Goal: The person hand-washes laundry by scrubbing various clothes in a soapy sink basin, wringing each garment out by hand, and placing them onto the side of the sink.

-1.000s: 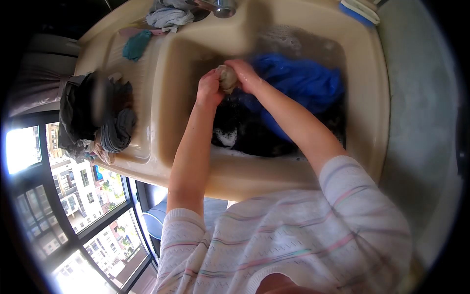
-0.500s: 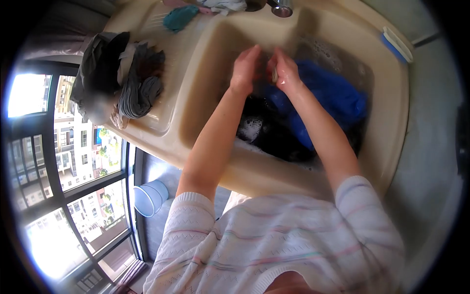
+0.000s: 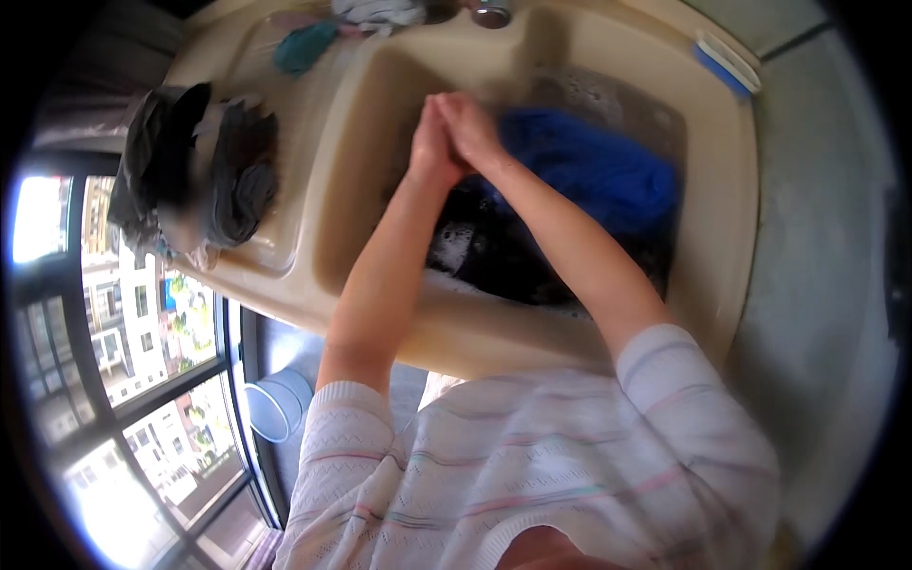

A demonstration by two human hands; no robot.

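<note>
Above the sink basin [image 3: 334, 204], my left hand [image 3: 429, 144] and my right hand [image 3: 469, 131] are pressed together, palm to palm, with fingertips pointing away from me. Both are closed, and whatever may lie between the palms is hidden. Just right of my right hand, a wet blue cloth [image 3: 598, 171] lies bunched in the cloudy water. Dark fabric [image 3: 508, 252] is soaking below my wrists, with white suds [image 3: 452, 245] at its left. Neither hand is touching the soaking clothes.
On the ledge at left sits a pile of dark clothes [image 3: 242, 195]. A teal cloth [image 3: 306, 47] and pale cloth [image 3: 380, 11] lie near the faucet [image 3: 491, 11]. A blue-and-white brush [image 3: 727, 65] rests on the right rim. A light-blue bucket [image 3: 278, 404] stands on the floor.
My hands were apart, with a small pale thing showing at my right palm; now they have come together and it is out of sight. The whole view has shifted slightly.
</note>
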